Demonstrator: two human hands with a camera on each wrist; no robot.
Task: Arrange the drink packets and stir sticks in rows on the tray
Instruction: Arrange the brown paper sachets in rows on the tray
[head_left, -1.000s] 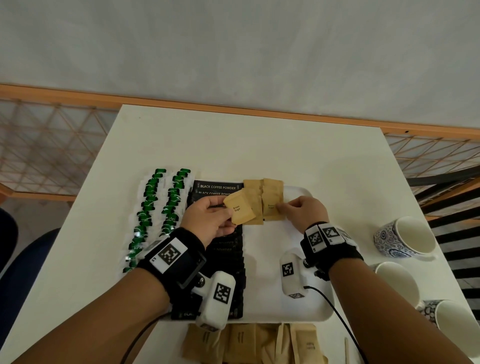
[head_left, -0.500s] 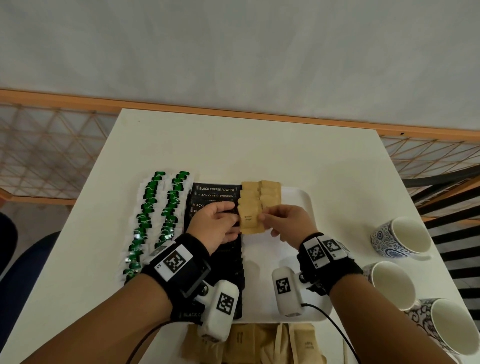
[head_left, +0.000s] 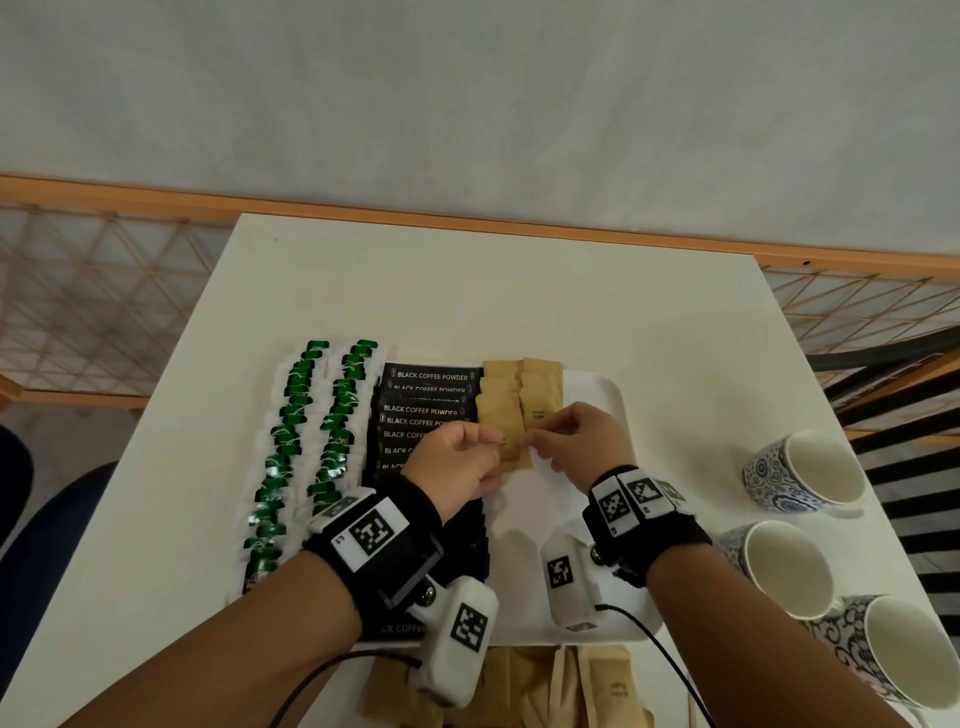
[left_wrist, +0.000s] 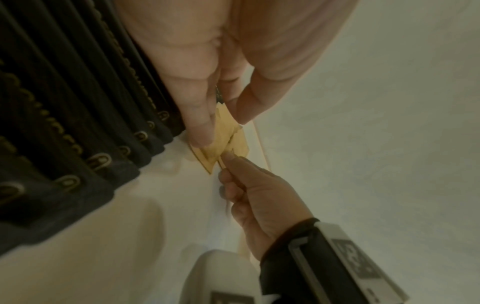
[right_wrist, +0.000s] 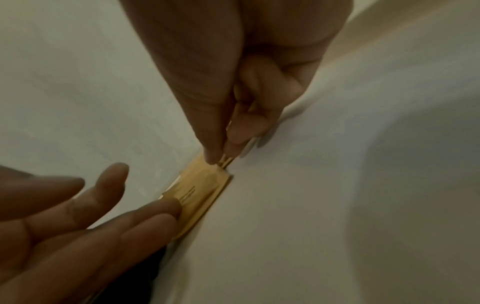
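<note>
On the white tray (head_left: 617, 395) lie two columns of green-and-white packets (head_left: 311, 441), a column of black coffee packets (head_left: 426, 395) and two short columns of brown sugar packets (head_left: 540, 395). The nearest brown packet (head_left: 511, 447) lies at the near end of the left brown column. My left hand (head_left: 493, 449) rests straight fingers on its left edge (right_wrist: 168, 207), with the thumb lifted off. My right hand (head_left: 532, 439) pinches its right corner between thumb and forefinger (right_wrist: 221, 159). In the left wrist view the packet (left_wrist: 223, 142) lies flat between both hands.
Three patterned cups (head_left: 802, 470) (head_left: 779, 564) (head_left: 904, 657) stand to the right of the tray. A loose heap of brown packets (head_left: 597, 691) lies at the table's near edge. The tray's right half shows bare white. A wooden railing (head_left: 156, 197) runs beyond the table.
My left hand lowered the brown packet it held up onto the near end of the left brown column. My right hand moved left from the right column and pinched that packet.
</note>
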